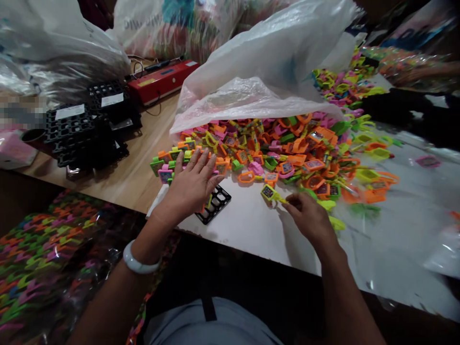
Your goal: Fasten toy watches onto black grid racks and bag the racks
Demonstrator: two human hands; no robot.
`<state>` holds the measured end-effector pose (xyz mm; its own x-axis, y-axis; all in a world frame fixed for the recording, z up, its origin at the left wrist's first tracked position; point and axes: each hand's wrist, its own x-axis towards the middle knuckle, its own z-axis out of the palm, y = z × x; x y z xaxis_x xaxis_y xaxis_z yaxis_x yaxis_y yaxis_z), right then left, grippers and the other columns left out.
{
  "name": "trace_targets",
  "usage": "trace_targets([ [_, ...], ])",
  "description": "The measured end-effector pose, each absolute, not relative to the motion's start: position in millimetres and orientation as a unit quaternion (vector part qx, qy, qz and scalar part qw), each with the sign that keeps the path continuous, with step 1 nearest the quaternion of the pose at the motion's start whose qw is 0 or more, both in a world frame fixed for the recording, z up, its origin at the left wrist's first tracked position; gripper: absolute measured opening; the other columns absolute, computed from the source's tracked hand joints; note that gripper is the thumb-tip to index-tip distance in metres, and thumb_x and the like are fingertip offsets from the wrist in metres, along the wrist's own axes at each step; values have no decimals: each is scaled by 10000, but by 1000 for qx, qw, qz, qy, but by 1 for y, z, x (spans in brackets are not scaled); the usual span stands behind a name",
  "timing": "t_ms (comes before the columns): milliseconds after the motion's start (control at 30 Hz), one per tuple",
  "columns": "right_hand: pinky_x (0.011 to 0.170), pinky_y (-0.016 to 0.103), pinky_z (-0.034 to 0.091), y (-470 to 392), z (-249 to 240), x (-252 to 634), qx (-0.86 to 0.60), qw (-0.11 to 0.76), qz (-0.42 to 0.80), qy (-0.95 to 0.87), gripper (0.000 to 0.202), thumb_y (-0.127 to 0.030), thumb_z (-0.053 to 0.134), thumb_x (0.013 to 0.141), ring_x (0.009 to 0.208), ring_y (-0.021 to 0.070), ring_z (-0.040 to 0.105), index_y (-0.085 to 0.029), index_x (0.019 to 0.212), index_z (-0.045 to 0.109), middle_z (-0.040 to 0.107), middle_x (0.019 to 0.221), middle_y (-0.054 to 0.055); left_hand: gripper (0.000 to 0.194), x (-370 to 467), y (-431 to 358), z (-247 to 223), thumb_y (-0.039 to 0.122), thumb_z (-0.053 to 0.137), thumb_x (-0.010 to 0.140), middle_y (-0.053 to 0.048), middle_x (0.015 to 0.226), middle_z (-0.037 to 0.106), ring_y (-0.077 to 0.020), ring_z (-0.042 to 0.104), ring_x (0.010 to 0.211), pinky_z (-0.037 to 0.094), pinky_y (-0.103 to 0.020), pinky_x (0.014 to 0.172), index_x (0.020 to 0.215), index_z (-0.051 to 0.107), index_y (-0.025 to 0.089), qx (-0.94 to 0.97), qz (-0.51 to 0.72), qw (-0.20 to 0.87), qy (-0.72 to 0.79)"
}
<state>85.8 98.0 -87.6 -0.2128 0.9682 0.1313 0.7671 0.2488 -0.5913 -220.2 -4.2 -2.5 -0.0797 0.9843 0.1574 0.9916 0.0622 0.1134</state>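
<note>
Up front at the table edge, here's the black tray, partly hidden by the left hand, which lies spread, palm down, over a bunch of toy watches. Right of the tray, the right hand has a yellow toy watch pinched by one end! Its long axis runs from those fingertips leftward and slightly away, face end towards the tray's side; the right hand is clearly nearer it. Beyond the tray spreads a colourful heap, then a plastic bag behind.
</note>
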Motion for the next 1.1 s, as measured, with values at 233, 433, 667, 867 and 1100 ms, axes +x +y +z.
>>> trace_targets([
  [233,776,420,444,86,-92,80,-531,168,80,-827,239,-391,570,862,842,282,583,-192,790,681,649,807,111,640,-215,-9,-3,538,208,1031,-120,1602,337,-297,206,1530,72,-644,1222,1519,375,160,-680,-91,24,-727],
  [433,600,304,421,86,-72,55,-533,206,383,-725,307,-501,685,749,623,166,543,-197,789,679,632,712,24,622,-217,-10,-9,522,220,1033,-113,1591,360,-283,236,1523,96,-635,1224,1513,380,161,-684,-101,40,-722],
  [667,469,241,357,75,-56,49,-498,342,568,-559,436,-579,779,688,485,85,435,-175,792,654,570,610,-22,643,-217,-10,-12,538,192,1031,-119,1583,371,-281,263,1515,89,-628,1226,1503,394,151,-685,-116,48,-718],
  [867,548,270,482,65,-70,18,-478,323,581,-574,469,-587,790,690,547,129,572,-170,831,626,647,619,11,638,-217,-11,-11,526,192,1035,-120,1589,361,-280,257,1517,87,-624,1227,1505,387,141,-684,-112,47,-719],
  [1100,609,325,569,51,-83,-52,-369,321,682,-543,444,-520,814,649,605,164,646,-215,908,621,679,762,2,582,-218,-12,-11,485,209,1040,-104,1569,405,-263,286,1508,86,-608,1238,1507,399,194,-684,-129,47,-716],
])
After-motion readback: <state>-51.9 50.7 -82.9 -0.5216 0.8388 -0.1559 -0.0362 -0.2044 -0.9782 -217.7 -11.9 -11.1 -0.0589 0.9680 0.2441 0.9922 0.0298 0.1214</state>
